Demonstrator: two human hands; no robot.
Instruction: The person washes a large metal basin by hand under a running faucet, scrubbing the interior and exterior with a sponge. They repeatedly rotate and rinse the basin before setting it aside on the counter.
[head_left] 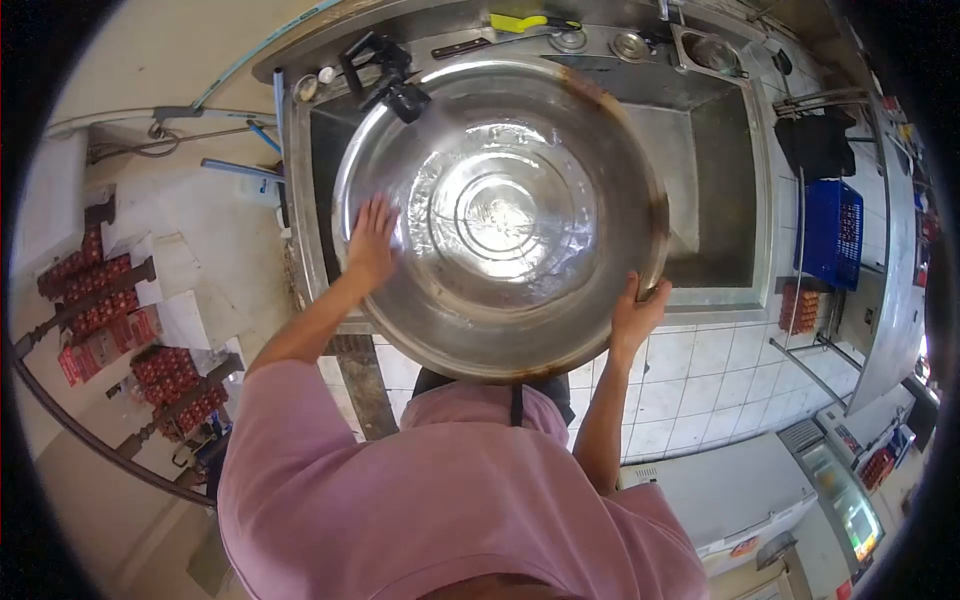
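Observation:
A large round metal basin (500, 330) rests over the sink, close to my body, with a shallow layer of shiny water in its bottom. My left hand (372, 245) lies with fingers stretched out against the basin's inner left wall. Around the right-hand rim, my right hand (638, 312) is closed, thumb on the inside and fingers partly hidden below. A black faucet (400, 95) reaches over the basin's upper left edge, and a blurred spray falls from it into the basin.
The steel sink (725, 200) extends to the right. Behind it lie a knife (462, 47), a yellow-green handled tool (520, 22) and a small metal tray (708, 50). A blue crate (832, 232) stands at right; egg trays (170, 385) are stacked at left. A white chest freezer (720, 490) is behind me.

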